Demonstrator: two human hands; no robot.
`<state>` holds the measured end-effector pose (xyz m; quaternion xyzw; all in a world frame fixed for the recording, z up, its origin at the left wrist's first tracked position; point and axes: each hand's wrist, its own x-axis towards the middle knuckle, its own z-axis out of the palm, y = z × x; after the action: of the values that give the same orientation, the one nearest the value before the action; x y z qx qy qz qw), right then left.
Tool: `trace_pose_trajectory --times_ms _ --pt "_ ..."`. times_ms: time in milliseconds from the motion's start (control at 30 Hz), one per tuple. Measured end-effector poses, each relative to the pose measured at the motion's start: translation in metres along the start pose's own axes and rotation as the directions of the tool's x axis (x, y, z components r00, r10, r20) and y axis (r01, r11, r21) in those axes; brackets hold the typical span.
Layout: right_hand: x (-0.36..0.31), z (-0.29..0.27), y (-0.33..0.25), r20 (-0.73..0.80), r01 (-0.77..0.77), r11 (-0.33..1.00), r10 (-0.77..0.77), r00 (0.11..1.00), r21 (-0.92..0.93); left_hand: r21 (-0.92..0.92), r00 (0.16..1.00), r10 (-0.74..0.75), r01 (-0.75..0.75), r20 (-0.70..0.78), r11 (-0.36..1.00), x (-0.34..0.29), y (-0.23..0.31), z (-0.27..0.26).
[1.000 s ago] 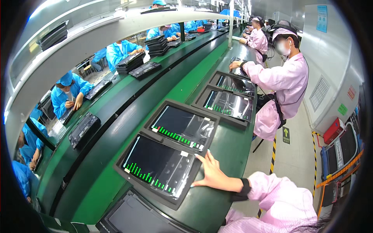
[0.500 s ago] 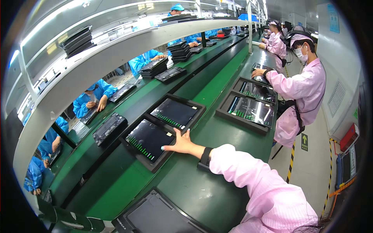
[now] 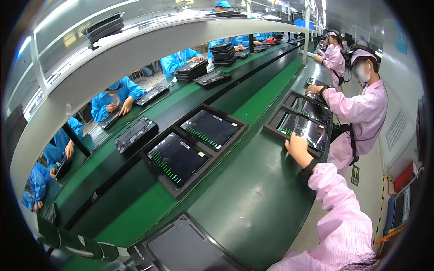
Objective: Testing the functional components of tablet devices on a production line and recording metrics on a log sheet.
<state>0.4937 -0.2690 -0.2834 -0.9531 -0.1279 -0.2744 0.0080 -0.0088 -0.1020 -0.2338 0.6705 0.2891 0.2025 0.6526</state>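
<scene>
My right hand (image 3: pixel 299 150) is at the near edge of a black tray (image 3: pixel 274 131) on the right side of the green bench. A finger reaches over its wall and the thumb is lower on the outside, so the hand appears closed on that edge. Two dark screen panels (image 3: pixel 305 127) with green strips along one side lie in the tray's compartments. To the left, a second black tray (image 3: pixel 180 195) rests over the belt, holding two similar panels (image 3: pixel 177 159), each with a small yellow label. My left hand does not show.
A dark flat device (image 3: pixel 185 246) lies at the near edge, beside a green-wrapped pole (image 3: pixel 68 241). A black device housing (image 3: pixel 136 135) sits on the far belt. A worker in pink (image 3: pixel 357 104) stands beyond the right tray; several workers in blue sit opposite. A white shelf (image 3: pixel 68 90) arches overhead.
My right hand has left the edge of the left tray and swung right to the near edge of the right tray. The view has shifted slightly; both trays stay in place.
</scene>
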Motion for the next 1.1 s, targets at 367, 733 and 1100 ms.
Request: trace_pose_trajectory --times_ms 367,733,1100 --pt "0.017 -0.002 0.025 0.041 0.384 0.921 -0.387 0.921 0.062 0.110 0.993 0.112 -0.114 0.021 0.987 -0.005 -0.012 -0.018" --pt "-0.018 -0.077 -0.024 0.490 0.604 0.760 -0.633 0.599 0.242 0.124 0.972 0.222 -0.230 0.074 0.965 -0.012 -0.012 -0.026" --pt "-0.169 -0.200 -0.181 0.165 0.640 0.219 -0.976 0.144 0.737 0.189 0.963 0.239 -0.259 0.122 0.947 -0.014 -0.023 -0.034"
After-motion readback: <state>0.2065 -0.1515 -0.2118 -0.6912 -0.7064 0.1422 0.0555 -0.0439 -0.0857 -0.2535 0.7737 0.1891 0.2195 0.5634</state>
